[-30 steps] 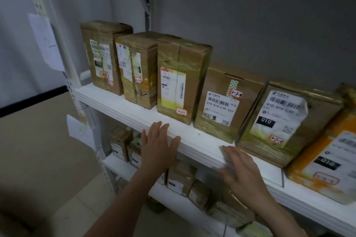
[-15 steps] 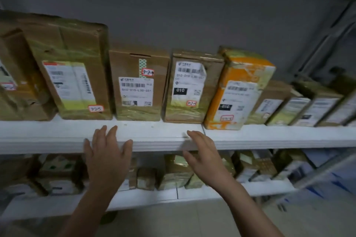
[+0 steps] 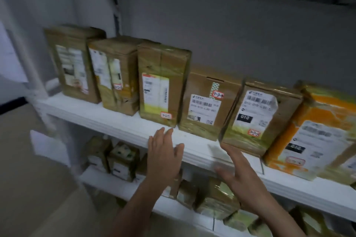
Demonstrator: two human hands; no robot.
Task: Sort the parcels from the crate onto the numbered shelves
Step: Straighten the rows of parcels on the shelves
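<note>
Closest to the camera, the left hand [image 3: 163, 152] and right hand [image 3: 235, 171] hold nothing, fingers straight and spread, at the front edge of the white shelf [image 3: 107, 119]; the right one is blurred. Behind them, parcels stand in a row on that shelf: a taped brown parcel [image 3: 161, 86], a carton [image 3: 208, 102] with a red-edged sticker [image 3: 217, 94] reading 3-2-4, a third parcel [image 3: 256, 113] whose label shows 010 on black, and an orange parcel [image 3: 316, 132]. Smaller print is unreadable.
</note>
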